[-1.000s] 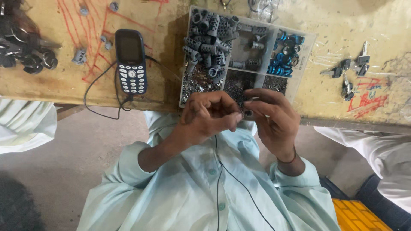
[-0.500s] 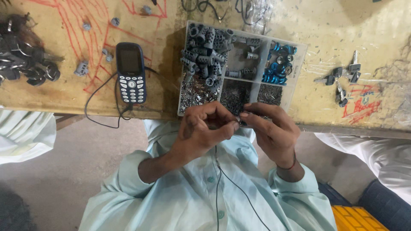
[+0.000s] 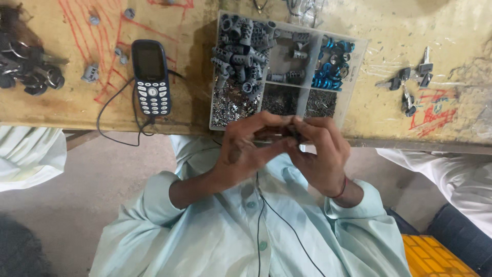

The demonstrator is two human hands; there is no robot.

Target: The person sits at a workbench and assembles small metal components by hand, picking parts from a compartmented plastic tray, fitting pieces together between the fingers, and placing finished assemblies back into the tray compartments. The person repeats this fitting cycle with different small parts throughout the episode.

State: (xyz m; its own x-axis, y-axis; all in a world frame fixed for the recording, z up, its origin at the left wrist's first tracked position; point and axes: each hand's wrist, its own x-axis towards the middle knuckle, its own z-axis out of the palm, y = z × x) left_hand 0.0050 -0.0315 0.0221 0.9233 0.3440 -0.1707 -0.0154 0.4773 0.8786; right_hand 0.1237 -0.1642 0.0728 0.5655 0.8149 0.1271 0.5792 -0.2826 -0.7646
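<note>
Left hand [image 3: 245,149] and right hand [image 3: 319,153] meet fingertip to fingertip just in front of the near edge of the surface [image 3: 451,128], above the person's lap. Both are pinched together on a small dark part [image 3: 293,134], mostly hidden by the fingers; its kind cannot be told. The hands are held in the air, not resting on the surface.

Directly beyond the hands, a clear parts tray [image 3: 359,61] sits at the near edge of the surface, its near wall about level with that edge. Far-left compartment: grey ribbed cylinders [image 3: 238,48], heaped. Far-middle: a few more grey pieces. Far-right: blue rings [image 3: 330,64]. The near compartments hold fine dark and silvery bits, too small to tell.

Left of the tray, a dark blue keypad phone [image 3: 151,77] lies flat, screen up; a black cable [image 3: 115,107] loops from its near end over the edge. Red scribbled marks cover the surface around it, with small grey pieces scattered there. At the far left edge of the view is a pile of dark rings [image 3: 25,72].

Right of the tray there is an open stretch of bare surface, then keys [image 3: 410,84] and more red marks near them.

Below the surface, open floor [image 3: 82,205] lies to the left of the lap. White-clad figures stand at both sides of the view. A yellow crate [image 3: 435,259] sits at lower right.
</note>
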